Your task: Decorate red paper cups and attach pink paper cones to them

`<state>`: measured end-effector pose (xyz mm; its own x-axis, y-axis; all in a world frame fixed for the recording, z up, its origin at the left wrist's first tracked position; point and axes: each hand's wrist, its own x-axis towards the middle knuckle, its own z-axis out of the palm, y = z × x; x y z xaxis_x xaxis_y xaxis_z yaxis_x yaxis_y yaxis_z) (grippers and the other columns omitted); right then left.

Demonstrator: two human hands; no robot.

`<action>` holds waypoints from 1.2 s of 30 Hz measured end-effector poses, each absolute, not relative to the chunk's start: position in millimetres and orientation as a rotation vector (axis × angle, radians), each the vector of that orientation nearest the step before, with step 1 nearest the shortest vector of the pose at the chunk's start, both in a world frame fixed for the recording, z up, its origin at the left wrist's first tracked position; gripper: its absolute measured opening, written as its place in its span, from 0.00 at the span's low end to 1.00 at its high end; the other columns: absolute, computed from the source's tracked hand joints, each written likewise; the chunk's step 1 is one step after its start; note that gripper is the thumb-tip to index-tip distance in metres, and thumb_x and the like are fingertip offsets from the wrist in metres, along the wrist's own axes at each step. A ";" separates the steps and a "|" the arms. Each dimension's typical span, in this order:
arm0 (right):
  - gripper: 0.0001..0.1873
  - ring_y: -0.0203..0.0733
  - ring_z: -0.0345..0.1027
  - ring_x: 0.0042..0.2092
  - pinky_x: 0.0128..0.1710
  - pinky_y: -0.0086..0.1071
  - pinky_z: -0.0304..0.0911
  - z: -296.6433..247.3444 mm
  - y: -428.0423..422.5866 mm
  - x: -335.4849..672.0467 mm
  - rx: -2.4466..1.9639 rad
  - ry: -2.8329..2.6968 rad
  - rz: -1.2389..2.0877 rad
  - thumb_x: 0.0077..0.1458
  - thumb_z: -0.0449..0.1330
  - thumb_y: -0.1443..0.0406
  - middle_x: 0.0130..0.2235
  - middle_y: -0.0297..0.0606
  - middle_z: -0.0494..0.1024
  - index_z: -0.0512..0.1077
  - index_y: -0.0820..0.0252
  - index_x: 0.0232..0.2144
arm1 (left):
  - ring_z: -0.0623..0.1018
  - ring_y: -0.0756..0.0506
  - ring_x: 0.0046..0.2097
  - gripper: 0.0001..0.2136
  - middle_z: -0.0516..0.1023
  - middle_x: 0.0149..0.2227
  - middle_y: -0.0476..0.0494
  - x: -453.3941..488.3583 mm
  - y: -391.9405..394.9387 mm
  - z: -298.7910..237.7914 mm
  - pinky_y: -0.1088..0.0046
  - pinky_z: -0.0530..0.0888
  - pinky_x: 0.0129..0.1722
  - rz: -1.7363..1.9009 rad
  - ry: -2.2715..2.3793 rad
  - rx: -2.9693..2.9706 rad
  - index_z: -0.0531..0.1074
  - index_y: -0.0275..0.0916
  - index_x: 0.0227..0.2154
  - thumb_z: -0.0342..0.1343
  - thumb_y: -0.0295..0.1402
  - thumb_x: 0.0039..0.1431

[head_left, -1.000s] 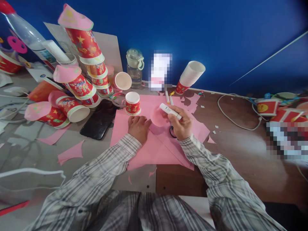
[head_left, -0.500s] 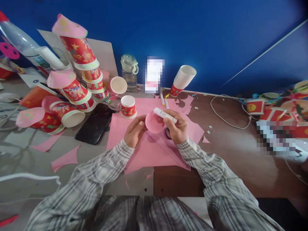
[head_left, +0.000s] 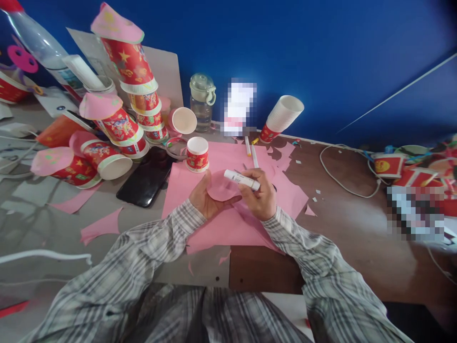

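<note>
My left hand (head_left: 204,199) cradles a round pink paper piece (head_left: 218,186), with the thumb at its edge and the fingers beneath. Over that piece, my right hand (head_left: 263,196) grips a white glue stick (head_left: 240,179) between thumb and fingers. The glue stick's tip points left, above the disc; whether it touches the paper I cannot tell. Both hands are above a large pink sheet (head_left: 210,228) on the desk. A red-and-white paper cup (head_left: 197,155) stands just beyond my left hand.
Left of the sheet lies a black phone (head_left: 145,178). Behind it rise stacked red cups (head_left: 127,64) with pink cone tops. A water bottle (head_left: 202,102), a lit screen (head_left: 238,107), nested cups (head_left: 282,119) and white pens (head_left: 254,156) line the back. A cable (head_left: 332,181) loops at right.
My left hand has turned palm up under the pink disc, which now lies flatter and a little lower. The glue stick has come down slightly over it. The whole view has shifted a little.
</note>
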<state>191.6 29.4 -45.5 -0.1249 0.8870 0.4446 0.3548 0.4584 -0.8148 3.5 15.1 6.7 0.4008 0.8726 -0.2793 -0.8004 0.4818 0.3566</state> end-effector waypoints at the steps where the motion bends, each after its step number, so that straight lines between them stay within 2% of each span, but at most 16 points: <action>1: 0.18 0.53 0.85 0.40 0.46 0.51 0.88 -45.4 29.9 192.3 -1.101 -1.663 0.705 0.63 0.76 0.49 0.41 0.38 0.88 0.81 0.48 0.48 | 0.71 0.37 0.47 0.23 0.70 0.46 0.37 3.6 14.5 6.5 0.52 0.72 0.43 1.075 0.480 0.194 0.66 0.36 0.42 0.51 0.48 0.49; 4: 0.26 0.45 0.72 0.30 0.36 0.43 0.78 -46.5 38.6 187.4 -1.061 -1.490 0.881 0.68 0.73 0.36 0.30 0.27 0.75 0.76 0.47 0.46 | 0.73 0.39 0.42 0.23 0.73 0.41 0.40 5.3 12.7 6.6 0.53 0.73 0.40 1.130 0.591 0.272 0.67 0.38 0.42 0.61 0.40 0.41; 6: 0.34 0.41 0.62 0.27 0.32 0.40 0.72 -46.4 47.4 181.1 -1.001 -1.330 1.002 0.67 0.68 0.27 0.25 0.21 0.64 0.72 0.46 0.42 | 0.74 0.41 0.37 0.24 0.74 0.35 0.41 7.5 11.9 6.5 0.57 0.73 0.37 1.165 0.677 0.340 0.70 0.36 0.39 0.64 0.36 0.35; 8: 0.37 0.39 0.57 0.26 0.31 0.39 0.69 -43.7 52.7 175.4 -0.983 -1.179 1.110 0.63 0.70 0.24 0.24 0.19 0.58 0.71 0.45 0.38 | 0.74 0.43 0.35 0.21 0.75 0.34 0.40 9.9 10.9 6.3 0.63 0.73 0.37 1.201 0.730 0.439 0.73 0.34 0.35 0.65 0.36 0.34; 9: 0.37 0.38 0.57 0.27 0.32 0.38 0.70 -41.5 52.7 173.2 -0.983 -1.118 1.168 0.61 0.72 0.25 0.24 0.19 0.58 0.72 0.46 0.37 | 0.73 0.43 0.37 0.19 0.74 0.37 0.39 10.9 10.3 6.3 0.66 0.72 0.38 1.224 0.736 0.509 0.74 0.33 0.33 0.64 0.36 0.35; 12: 0.30 0.39 0.61 0.29 0.35 0.37 0.71 -34.1 41.4 168.2 -1.001 -0.978 1.343 0.63 0.78 0.34 0.26 0.21 0.62 0.78 0.48 0.38 | 0.67 0.38 0.51 0.15 0.69 0.48 0.39 12.0 7.7 6.0 0.66 0.68 0.46 1.269 0.718 0.771 0.75 0.36 0.33 0.61 0.39 0.42; 14: 0.26 0.40 0.66 0.31 0.36 0.36 0.73 -31.4 29.2 164.9 -1.020 -0.915 1.439 0.65 0.79 0.37 0.27 0.24 0.69 0.82 0.49 0.41 | 0.61 0.38 0.57 0.14 0.68 0.50 0.40 11.5 6.1 5.4 0.65 0.63 0.52 1.267 0.714 0.925 0.74 0.39 0.35 0.58 0.40 0.46; 18: 0.28 0.47 0.81 0.40 0.43 0.41 0.81 -31.4 13.8 158.6 -1.009 -0.886 1.596 0.66 0.78 0.37 0.39 0.33 0.88 0.87 0.48 0.52 | 0.60 0.40 0.58 0.14 0.68 0.50 0.42 10.3 4.6 3.6 0.63 0.57 0.57 1.255 0.702 1.022 0.73 0.41 0.39 0.55 0.39 0.50; 20: 0.28 0.51 0.87 0.46 0.48 0.44 0.85 -31.0 13.8 158.2 -0.983 -0.890 1.601 0.65 0.78 0.37 0.45 0.37 0.93 0.87 0.48 0.53 | 0.63 0.39 0.56 0.14 0.67 0.51 0.43 10.2 4.9 3.0 0.62 0.58 0.57 1.265 0.685 0.989 0.72 0.41 0.40 0.55 0.39 0.50; 22: 0.26 0.50 0.87 0.46 0.48 0.43 0.85 -29.3 17.1 160.4 -0.981 -0.878 1.597 0.60 0.81 0.41 0.45 0.37 0.93 0.87 0.49 0.49 | 0.64 0.39 0.55 0.15 0.67 0.52 0.43 10.2 5.5 2.8 0.62 0.58 0.56 1.278 0.677 0.957 0.72 0.41 0.40 0.55 0.39 0.50; 24: 0.23 0.45 0.82 0.39 0.41 0.37 0.81 -27.4 20.9 163.7 -1.011 -0.860 1.599 0.53 0.85 0.48 0.39 0.34 0.90 0.86 0.51 0.43 | 0.64 0.39 0.55 0.15 0.66 0.52 0.43 10.1 6.3 2.9 0.63 0.59 0.56 1.288 0.669 0.927 0.72 0.40 0.40 0.56 0.39 0.49; 26: 0.23 0.39 0.74 0.31 0.33 0.32 0.73 -26.0 22.9 165.8 -1.046 -0.865 1.592 0.50 0.86 0.50 0.31 0.30 0.84 0.84 0.52 0.38 | 0.64 0.39 0.55 0.15 0.65 0.53 0.42 9.8 7.2 3.4 0.63 0.61 0.55 1.287 0.648 0.882 0.72 0.39 0.39 0.57 0.39 0.48; 31: 0.31 0.33 0.60 0.21 0.22 0.29 0.55 -26.3 20.7 163.7 -1.076 -0.990 1.577 0.54 0.86 0.40 0.22 0.27 0.75 0.77 0.53 0.30 | 0.64 0.38 0.54 0.16 0.63 0.55 0.41 8.0 9.0 6.2 0.65 0.65 0.52 1.276 0.630 0.823 0.73 0.38 0.38 0.59 0.38 0.45; 34: 0.37 0.30 0.46 0.18 0.18 0.28 0.45 -28.8 21.6 164.5 -1.092 -1.024 1.719 0.57 0.83 0.33 0.17 0.22 0.64 0.72 0.51 0.26 | 0.63 0.37 0.55 0.16 0.64 0.54 0.40 7.0 9.7 7.4 0.65 0.65 0.52 1.273 0.645 0.829 0.74 0.37 0.37 0.60 0.38 0.44; 36: 0.38 0.29 0.41 0.16 0.16 0.28 0.40 -30.3 25.0 167.5 -1.095 -1.036 1.846 0.59 0.80 0.30 0.15 0.21 0.61 0.72 0.50 0.25 | 0.64 0.37 0.54 0.16 0.65 0.53 0.40 6.6 10.2 7.1 0.64 0.65 0.52 1.274 0.637 0.821 0.74 0.37 0.37 0.60 0.38 0.43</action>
<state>167.5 25.0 -30.3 -0.3613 0.8775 -0.3153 -0.1880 -0.3997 -0.8972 6.6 10.2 7.1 0.1947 0.9804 0.0287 -0.5654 0.0883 0.8201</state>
